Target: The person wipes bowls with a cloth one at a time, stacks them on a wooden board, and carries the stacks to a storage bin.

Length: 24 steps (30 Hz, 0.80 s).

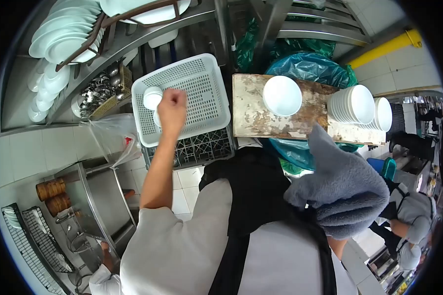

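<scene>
My left hand (172, 110) is over a white perforated plastic basket (209, 118), its fingers curled closed and slightly blurred. Just left of it, small white cups (153, 97) stand in the basket, one partly hidden behind the hand. Whether the fingers hold anything is hidden. A thick grey towel (352, 191) wraps my right hand, covering the fingers, with finger-like folds showing through the cloth. Beyond the towel, a single white bowl (282, 96) sits on a worn wooden board (251, 110). Two nested stacks of white bowls (352, 105) lie near the board's right end.
A black dish rack (202, 147) is beneath the basket. White plates (69, 34) and a box of metal cutlery (103, 91) occupy the left shelf. Green and blue plastic bags (310, 66) hang around the board. Another person (413, 216) is at the right.
</scene>
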### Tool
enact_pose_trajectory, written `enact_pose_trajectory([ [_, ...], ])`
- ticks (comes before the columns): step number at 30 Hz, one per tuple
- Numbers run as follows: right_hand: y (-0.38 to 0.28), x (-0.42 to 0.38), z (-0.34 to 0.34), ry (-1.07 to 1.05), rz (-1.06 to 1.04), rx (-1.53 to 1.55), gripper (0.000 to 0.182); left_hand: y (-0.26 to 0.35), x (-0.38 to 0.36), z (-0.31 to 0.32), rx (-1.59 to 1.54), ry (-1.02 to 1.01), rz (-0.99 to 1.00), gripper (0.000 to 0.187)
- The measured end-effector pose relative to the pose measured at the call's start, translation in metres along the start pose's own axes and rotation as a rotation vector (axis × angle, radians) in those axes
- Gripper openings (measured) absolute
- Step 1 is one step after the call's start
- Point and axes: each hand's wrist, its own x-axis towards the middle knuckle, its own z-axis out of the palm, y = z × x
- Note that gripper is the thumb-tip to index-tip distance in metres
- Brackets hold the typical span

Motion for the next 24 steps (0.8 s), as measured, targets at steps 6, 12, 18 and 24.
enact_pose_trajectory([
  [6, -0.032, 0.019, 0.027, -0.092, 0.003, -0.100, 0.037, -0.204, 0.028, 0.013, 0.868, -0.541, -0.267, 0.036],
  [12, -0.050, 0.025, 0.027, -0.073, 0.008, -0.180, 0.035, -0.228, 0.023, 0.027, 0.895, -0.530, -0.236, 0.027],
  [18, -0.056, 0.052, 0.047, -0.186, -0.062, -0.296, 0.033, -0.204, 0.014, 0.009, -0.736, 0.013, -0.706, 0.032],
  [24, -0.096, 0.074, 0.062, 0.161, 0.333, -0.623, 0.032, 0.024, -0.033, -0.034, -1.578, 0.110, -0.582, 0.029],
])
